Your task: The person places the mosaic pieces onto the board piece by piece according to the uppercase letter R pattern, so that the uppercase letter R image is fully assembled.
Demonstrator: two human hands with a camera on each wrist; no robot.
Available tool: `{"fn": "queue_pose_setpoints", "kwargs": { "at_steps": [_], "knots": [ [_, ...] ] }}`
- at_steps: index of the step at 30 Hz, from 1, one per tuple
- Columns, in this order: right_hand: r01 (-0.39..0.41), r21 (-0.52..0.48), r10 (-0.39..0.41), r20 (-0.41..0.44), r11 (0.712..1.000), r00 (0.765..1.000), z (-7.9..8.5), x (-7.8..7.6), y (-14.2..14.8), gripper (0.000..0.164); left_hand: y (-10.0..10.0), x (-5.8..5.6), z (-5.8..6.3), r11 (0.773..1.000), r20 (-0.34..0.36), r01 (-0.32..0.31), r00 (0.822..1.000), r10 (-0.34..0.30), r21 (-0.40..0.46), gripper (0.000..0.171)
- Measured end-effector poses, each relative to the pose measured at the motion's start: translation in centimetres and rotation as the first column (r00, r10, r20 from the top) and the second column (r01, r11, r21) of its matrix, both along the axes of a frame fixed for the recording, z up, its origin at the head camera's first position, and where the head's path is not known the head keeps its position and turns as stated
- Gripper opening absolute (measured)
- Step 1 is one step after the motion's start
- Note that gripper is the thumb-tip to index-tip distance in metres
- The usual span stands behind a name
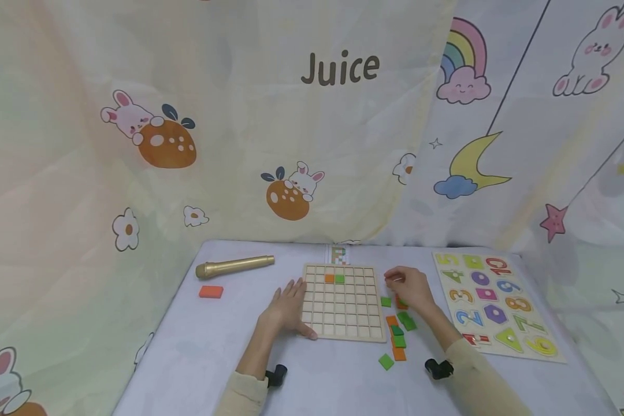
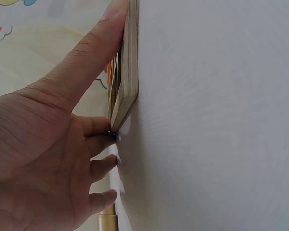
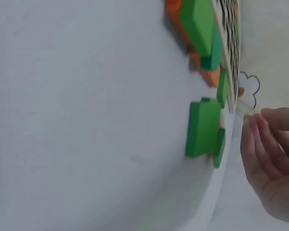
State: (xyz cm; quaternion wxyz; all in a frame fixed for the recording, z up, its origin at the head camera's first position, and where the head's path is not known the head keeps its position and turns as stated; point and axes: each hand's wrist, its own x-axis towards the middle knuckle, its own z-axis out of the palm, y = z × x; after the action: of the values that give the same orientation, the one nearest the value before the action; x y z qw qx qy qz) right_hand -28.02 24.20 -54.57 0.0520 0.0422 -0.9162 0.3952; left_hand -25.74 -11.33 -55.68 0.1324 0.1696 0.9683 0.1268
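Fingers apart, the left hand (image 1: 288, 308) touches the board (image 1: 343, 309) at its left, apparently steadying it. Two tiles (image 1: 340, 279) sit in its squares; loose tiles (image 1: 407, 321) lie to its right, probably for reach. There the right hand (image 1: 411, 286) has fingertips together; whether on anything cannot be told.

Pale wooden grid board (image 1: 343, 315), flat, ruled into small square cells, touched along its left edge by the left hand (image 1: 286, 309). Set in neighbouring cells near the far edge: one orange tile (image 1: 330, 278) and, to its right, one green tile (image 1: 340, 279). Loose beside the board's right edge: more orange and green tiles (image 1: 399, 342), some overlapping, a few partly hidden by the right hand (image 1: 412, 287).
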Motion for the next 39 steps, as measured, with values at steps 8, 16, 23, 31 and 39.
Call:
{"fn": "queue_pose_setpoints", "kwargs": {
  "at_steps": [8, 16, 23, 31, 39],
  "knots": [
    [0.103, 0.142, -0.116, 0.089, 0.985, 0.989, -1.0, 0.3, 1.6, 0.025, -0.3, -0.2, -0.6, 0.999, -0.019, 0.003, 1.0, -0.002, 0.039, 0.148],
    [0.075, 0.229, -0.108, 0.134, 0.97, 0.985, -1.3, 0.5, 2.2, 0.036, -0.2, 0.2, 0.3, 1.0, -0.014, 0.005, 1.0, -0.005, 0.016, 0.147],
    [0.071, 0.225, -0.108, 0.159, 0.972, 0.981, -1.0, 0.4, 1.9, 0.039, -0.2, 0.1, 0.4, 1.0, -0.018, 0.012, 1.0, -0.011, 0.024, 0.147],
    [0.083, 0.139, -0.102, 0.141, 0.987, 0.985, -0.6, 0.3, 1.5, 0.036, -0.2, 0.3, 0.6, 1.0, -0.02, 0.017, 1.0, -0.017, 0.022, 0.147],
    [0.061, 0.057, -0.066, 0.086, 0.997, 0.994, 0.0, -0.2, 1.0, 0.028, -0.2, 0.2, 0.5, 1.0, -0.018, 0.006, 1.0, -0.006, 0.023, 0.147]
  ]
}}
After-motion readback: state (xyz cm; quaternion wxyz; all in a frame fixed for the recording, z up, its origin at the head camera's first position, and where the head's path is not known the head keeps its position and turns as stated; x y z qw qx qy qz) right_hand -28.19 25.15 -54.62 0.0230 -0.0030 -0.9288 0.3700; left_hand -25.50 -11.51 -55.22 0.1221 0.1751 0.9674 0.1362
